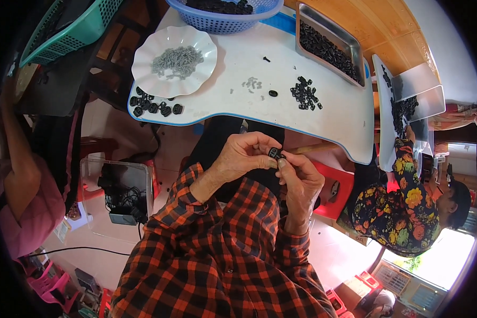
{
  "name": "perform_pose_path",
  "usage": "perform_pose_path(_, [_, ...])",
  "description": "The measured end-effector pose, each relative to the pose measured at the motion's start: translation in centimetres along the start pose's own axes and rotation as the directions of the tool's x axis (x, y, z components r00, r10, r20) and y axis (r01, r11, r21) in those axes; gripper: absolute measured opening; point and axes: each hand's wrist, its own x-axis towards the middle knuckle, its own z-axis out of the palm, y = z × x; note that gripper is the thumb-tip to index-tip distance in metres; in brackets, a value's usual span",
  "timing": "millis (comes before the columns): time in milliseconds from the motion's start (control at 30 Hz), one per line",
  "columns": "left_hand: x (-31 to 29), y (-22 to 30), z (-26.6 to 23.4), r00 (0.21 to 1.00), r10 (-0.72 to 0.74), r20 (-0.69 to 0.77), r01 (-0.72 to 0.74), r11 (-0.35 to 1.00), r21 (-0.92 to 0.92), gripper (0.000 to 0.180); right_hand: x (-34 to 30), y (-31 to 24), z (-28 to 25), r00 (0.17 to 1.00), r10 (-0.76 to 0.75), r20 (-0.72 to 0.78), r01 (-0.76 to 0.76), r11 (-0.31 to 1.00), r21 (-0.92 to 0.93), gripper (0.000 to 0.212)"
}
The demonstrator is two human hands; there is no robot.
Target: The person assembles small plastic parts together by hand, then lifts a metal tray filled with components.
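My left hand (pixel 245 155) pinches a small black plastic part (pixel 274 152) with openings in it, between thumb and fingertips. Against the part's right side, my right hand (pixel 302 183) has thumb and fingers closed together; its fingertips meet a small dark bit there, too small to name. Both hands are in front of the table's near edge, above my lap. Closest on the white table (pixel 217 100) are a black oval part (pixel 273 93), a scatter of small grey pieces (pixel 253 83) and a cluster of small black pieces (pixel 306 94).
A scalloped white plate (pixel 209 50) holds grey pieces, with black parts (pixel 165 110) beside it. Behind are a blue basket (pixel 225 24) and a metal tray (pixel 331 18) of black pieces. People sit at left (pixel 32 196) and right (pixel 392 212). A clear bin (pixel 90 196) stands lower left.
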Motion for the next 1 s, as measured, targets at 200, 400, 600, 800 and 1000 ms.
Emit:
perform_pose_path(200, [-0.07,-0.25,-0.05,1.0,0.015,0.006,-0.016,0.998,0.062,0.03,0.05,0.08,-0.16,1.0,-0.023,0.0,0.023,0.999,-0.038,0.014])
perform_pose_path(400, [-0.11,-0.11,-0.19,0.999,0.002,0.039,-0.006,0.995,0.1,0.029,-0.02,-0.36,-0.3,0.999,0.028,0.023,-0.027,0.999,-0.035,0.013])
perform_pose_path(600, [-0.11,-0.14,-0.2,0.999,-0.01,0.038,0.006,0.994,0.106,0.028,0.1,-0.37,-0.39,0.997,0.066,0.036,-0.066,0.998,0.001,0.012])
perform_pose_path(800, [-0.08,0.14,-0.11,0.999,0.018,0.039,-0.023,0.988,0.151,0.027,0.2,-0.54,-0.44,0.993,0.105,0.052,-0.105,0.994,-0.011,0.012])
perform_pose_path(1000, [-0.13,-0.04,-0.32,0.998,0.0,0.055,-0.009,0.986,0.166,0.026,0.25,-0.12,-0.61,0.994,0.09,0.061,-0.09,0.996,-0.001,0.012])
